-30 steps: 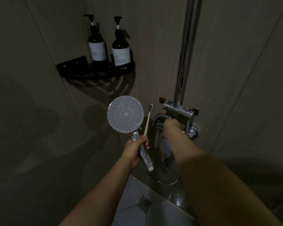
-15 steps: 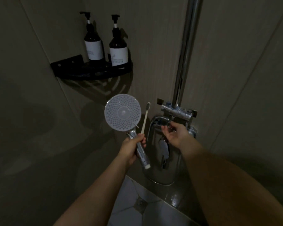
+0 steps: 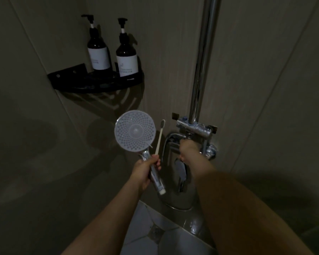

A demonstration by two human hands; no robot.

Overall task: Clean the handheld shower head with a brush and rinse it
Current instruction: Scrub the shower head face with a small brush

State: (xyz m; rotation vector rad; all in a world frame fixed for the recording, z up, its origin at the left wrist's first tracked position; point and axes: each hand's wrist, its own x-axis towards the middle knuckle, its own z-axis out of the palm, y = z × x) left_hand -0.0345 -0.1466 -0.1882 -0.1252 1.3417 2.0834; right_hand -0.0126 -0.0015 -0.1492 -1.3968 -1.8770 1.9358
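Black corner shelf [image 3: 66, 83] on wall carries two dark pump bottles [image 3: 98, 50], side by side. Left hand [image 3: 145, 171] grips shower head [image 3: 135, 133] handle, face up, pinching toothbrush [image 3: 160, 137] alongside. Right hand [image 3: 189, 150] curls on chrome valve [image 3: 193, 127] knob below riser pipe [image 3: 201, 61].

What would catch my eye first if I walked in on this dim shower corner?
The pale round shower head, face towards the camera, stands out at centre, held by its chrome handle in the left hand together with a toothbrush. To its right, the right hand reaches the chrome tap beneath the pipe. Two dark pump bottles stand on a black corner shelf, upper left.
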